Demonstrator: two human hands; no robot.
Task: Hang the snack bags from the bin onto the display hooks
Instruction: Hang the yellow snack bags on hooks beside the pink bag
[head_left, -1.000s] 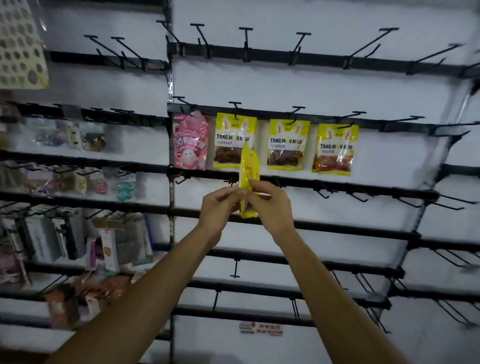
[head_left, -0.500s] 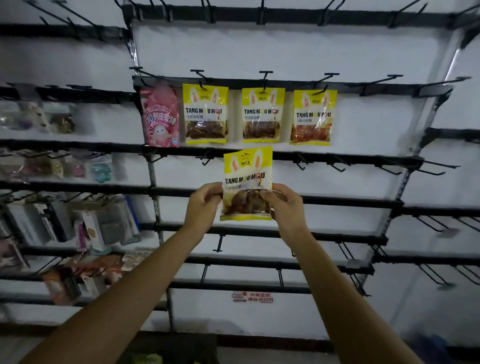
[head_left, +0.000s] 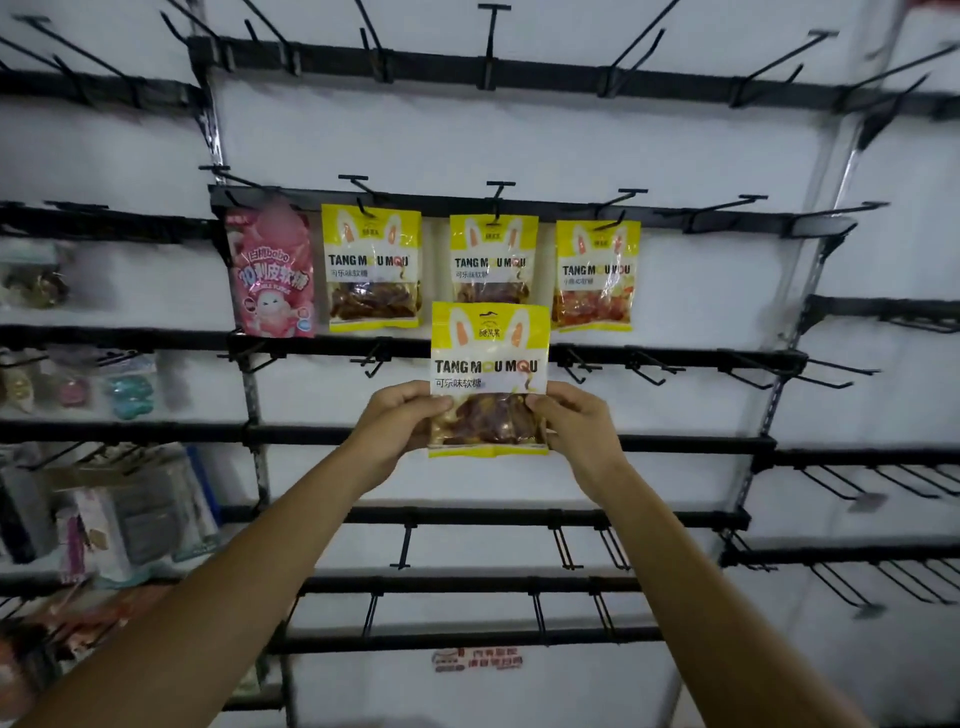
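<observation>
Head view: both hands are raised before a wall of hooks, with one bag between them.
Left hand (head_left: 400, 421): its fingers curl round the bag's lower left edge, thumb on the front.
Right hand (head_left: 571, 421): it grips the lower right edge in the same way.
Bag (head_left: 488, 358): it is upright with its front toward the camera and is not on any hook yet. Its top edge overlaps the bottom of the middle hung bag and hides part of the rail (head_left: 675, 358) below that row.
Bag's look: a flat, glossy yellow pouch with white rabbit ears, the lettering "TANG MOU MOU", and a clear window low down showing dark brown sweets. A small dark mark near the top edge may be the hang hole.
Done: four packs hang side by side on one row, a pink bag (head_left: 270, 275) at the left and three yellow bags (head_left: 493, 260) to its right.
Left: this bag at least. Free hooks (head_left: 727, 207) stand to the right on the same row, and more on the rails above and below.
Bin: it is out of sight, so I cannot tell how many bags remain.
Judgement: the task looks part done, with many hooks unfilled.
</observation>
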